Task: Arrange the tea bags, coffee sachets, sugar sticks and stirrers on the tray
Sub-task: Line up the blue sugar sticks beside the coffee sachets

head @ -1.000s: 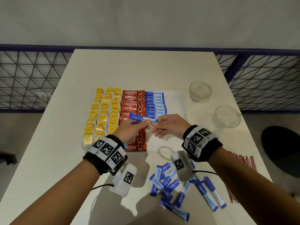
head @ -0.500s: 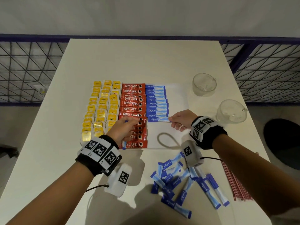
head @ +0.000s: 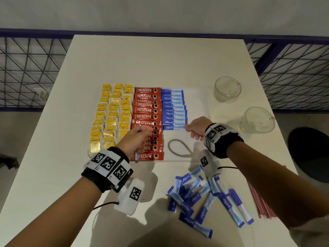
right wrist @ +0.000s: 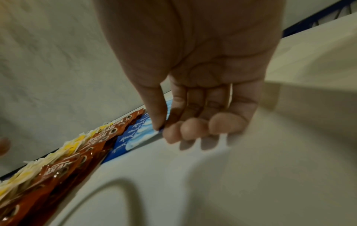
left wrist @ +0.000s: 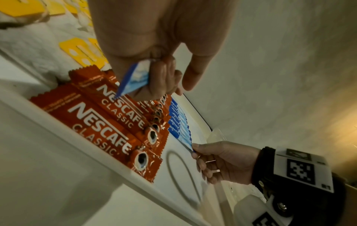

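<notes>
On the white tray [head: 195, 102], yellow tea bags [head: 112, 118] fill the left, red coffee sachets [head: 146, 111] the middle and a column of blue sugar sticks [head: 173, 107] lies to their right. My right hand [head: 189, 130] pinches the right end of the nearest sugar stick [head: 175, 127] in that column; the right wrist view shows thumb and forefinger on the stick [right wrist: 139, 135]. Over the near sachets hovers my left hand [head: 141, 137], gripping spare sugar sticks [left wrist: 135, 78]. Loose sugar sticks [head: 203, 196] lie heaped on the table in front of the tray. Red stirrers [head: 261, 204] lie at the right edge.
Two empty glass cups [head: 227, 89] [head: 257, 120] stand on the table right of the tray. A dark loop mark [head: 178, 147] shows on the tray's bare near part. Railing with wire mesh [head: 32, 72] borders the table on both sides.
A second ago both hands met on one sugar stick above the sachets. My right hand has since carried it right and set it at the near end of the sugar column. The left hand stayed put.
</notes>
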Available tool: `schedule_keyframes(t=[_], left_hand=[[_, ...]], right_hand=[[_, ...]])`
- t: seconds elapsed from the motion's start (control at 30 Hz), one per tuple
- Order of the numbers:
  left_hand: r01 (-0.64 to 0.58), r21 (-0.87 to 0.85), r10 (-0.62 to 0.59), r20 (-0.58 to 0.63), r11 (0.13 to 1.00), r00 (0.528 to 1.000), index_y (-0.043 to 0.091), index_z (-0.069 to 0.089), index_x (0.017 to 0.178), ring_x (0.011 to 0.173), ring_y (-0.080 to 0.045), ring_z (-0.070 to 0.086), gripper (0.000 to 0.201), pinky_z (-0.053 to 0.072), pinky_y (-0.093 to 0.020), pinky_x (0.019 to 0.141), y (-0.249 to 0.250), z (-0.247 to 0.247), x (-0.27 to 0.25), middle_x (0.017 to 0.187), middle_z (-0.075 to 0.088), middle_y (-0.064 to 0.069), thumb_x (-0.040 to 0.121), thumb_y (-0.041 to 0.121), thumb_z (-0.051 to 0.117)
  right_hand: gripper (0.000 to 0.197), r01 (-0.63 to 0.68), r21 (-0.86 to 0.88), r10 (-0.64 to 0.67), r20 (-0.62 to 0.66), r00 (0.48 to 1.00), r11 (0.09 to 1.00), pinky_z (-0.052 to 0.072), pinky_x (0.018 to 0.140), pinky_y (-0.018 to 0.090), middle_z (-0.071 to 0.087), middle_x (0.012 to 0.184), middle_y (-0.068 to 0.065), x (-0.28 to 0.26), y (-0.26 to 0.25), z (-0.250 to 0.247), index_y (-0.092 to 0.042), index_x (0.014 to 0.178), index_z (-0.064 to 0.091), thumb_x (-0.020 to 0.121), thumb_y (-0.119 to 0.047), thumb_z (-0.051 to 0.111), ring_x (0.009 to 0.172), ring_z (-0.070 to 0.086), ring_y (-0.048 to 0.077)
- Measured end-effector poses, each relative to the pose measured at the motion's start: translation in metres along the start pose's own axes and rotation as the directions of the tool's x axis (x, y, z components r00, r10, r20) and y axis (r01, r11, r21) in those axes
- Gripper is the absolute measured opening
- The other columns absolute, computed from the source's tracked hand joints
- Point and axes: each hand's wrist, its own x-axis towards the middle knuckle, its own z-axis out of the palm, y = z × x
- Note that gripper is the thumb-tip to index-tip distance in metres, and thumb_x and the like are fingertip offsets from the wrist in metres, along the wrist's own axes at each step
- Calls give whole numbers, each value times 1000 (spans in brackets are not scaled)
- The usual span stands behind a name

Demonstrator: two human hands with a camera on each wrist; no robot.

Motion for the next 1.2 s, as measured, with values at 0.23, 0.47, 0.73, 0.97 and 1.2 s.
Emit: schedule_keyframes(t=[0.23, 0.47, 0.73, 0.97, 1.2], left_hand=[[0, 0, 0, 7, 1000, 1000, 20, 56, 93, 48, -9, 28, 10, 25, -18, 40, 0, 0, 0, 62, 36, 3, 95, 16, 48], [-20, -11, 20, 19, 1000, 1000, 18, 56, 98, 49, -9, 29, 16, 26, -18, 43, 2, 2, -3, 63, 35, 2, 95, 7, 44], [-27, -7, 27, 28, 1000, 999, 20, 55, 95, 49, -10, 27, 17, 25, -17, 41, 4, 5, -6, 63, 35, 1, 96, 8, 43], [-20, -17, 20, 25, 1000, 999, 20, 56, 96, 49, -10, 28, 17, 26, -16, 39, 4, 0, -6, 63, 35, 2, 96, 9, 43], [-23, -36, 24, 12, 999, 1000, 17, 55, 103, 50, -10, 31, 20, 28, -19, 44, 3, -2, -6, 64, 37, 1, 95, 5, 41]], right_hand=[[30, -3, -91, 2, -15, 1000, 996, 37, 50, 19, 55, 61, 1, 1, 0, -1, -14, 65, 51, 91, -29, 51, 51, 48, 11], [34, 63, -143, -77, -93, 993, 988, 40, 59, 25, 52, 74, 4, 2, 5, 3, -18, 65, 39, 86, -36, 59, 68, 51, 21], [32, 355, -295, -396, -95, 913, 887, 32, 57, 21, 45, 85, 0, 4, -2, 13, -18, 91, 40, 80, -24, 69, 77, 45, 21], [27, 367, -349, -419, -84, 904, 862, 40, 75, 28, 50, 113, 7, 13, -7, 18, -18, 102, 51, 81, -25, 67, 88, 52, 22], [18, 365, -344, -422, -107, 900, 865, 37, 73, 26, 46, 104, 0, 17, -7, 16, -21, 91, 51, 83, -24, 66, 87, 49, 17]])
